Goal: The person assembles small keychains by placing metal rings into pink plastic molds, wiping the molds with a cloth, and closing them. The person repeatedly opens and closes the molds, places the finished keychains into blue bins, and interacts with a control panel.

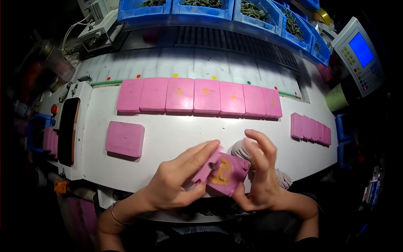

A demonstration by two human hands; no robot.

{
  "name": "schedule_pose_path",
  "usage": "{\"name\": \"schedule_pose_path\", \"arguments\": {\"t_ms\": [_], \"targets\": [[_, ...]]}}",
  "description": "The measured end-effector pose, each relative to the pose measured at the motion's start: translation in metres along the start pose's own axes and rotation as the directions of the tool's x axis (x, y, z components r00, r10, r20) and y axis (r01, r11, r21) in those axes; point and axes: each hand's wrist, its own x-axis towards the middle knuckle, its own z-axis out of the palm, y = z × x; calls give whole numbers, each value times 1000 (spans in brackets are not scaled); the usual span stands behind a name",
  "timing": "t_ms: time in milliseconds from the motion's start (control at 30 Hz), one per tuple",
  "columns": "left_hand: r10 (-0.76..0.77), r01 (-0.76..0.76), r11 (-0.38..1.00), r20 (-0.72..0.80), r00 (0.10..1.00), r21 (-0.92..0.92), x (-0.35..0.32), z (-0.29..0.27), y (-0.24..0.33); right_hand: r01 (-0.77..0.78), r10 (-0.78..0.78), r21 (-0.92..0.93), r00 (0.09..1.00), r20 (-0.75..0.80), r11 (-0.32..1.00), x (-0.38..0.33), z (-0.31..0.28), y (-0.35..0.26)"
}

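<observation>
Near the front edge of the table, my left hand (pixel 176 178) grips a pink rubber mould (pixel 238 170) that is parted, one piece folded up under my fingers. Yellow-brown marks show on its inner face, and a small dark spot lies by the fold. My right hand (pixel 265 174) holds the mould's right side, thumb along the lower edge and the other fingers bent above it. Behind that hand sits a pale rounded bundle (pixel 238 149), partly hidden. A single closed pink block (pixel 124 139) lies to the left of my hands.
A row of pink blocks (pixel 180 96) spans the table's middle; a smaller row (pixel 310 128) stands at right. Blue bins (pixel 201 13) of green pieces line the back. A phone (pixel 69 132) lies at left. A device with a blue screen (pixel 360 52) stands far right.
</observation>
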Motion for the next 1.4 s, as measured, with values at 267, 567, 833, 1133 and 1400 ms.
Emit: {"name": "schedule_pose_path", "arguments": {"t_ms": [267,567,833,1133,1400], "targets": [[-143,138,990,-234,962,-39,-2,15,1,275,-334,-370,937,-103,887,6,11,-4],[-236,203,970,-311,921,-137,5,24,2,193,-208,-191,976,-62,962,7,14,-5],[-515,394,839,-317,796,-375,3,24,-9,128,-128,7,992,18,992,2,24,-5],[-535,414,828,-316,783,-377,8,23,-4,-22,20,-66,999,-34,998,-8,34,-5],[-581,390,749,-248,775,-535,14,25,-11,33,-40,-83,996,-81,996,-13,38,-1]]}}
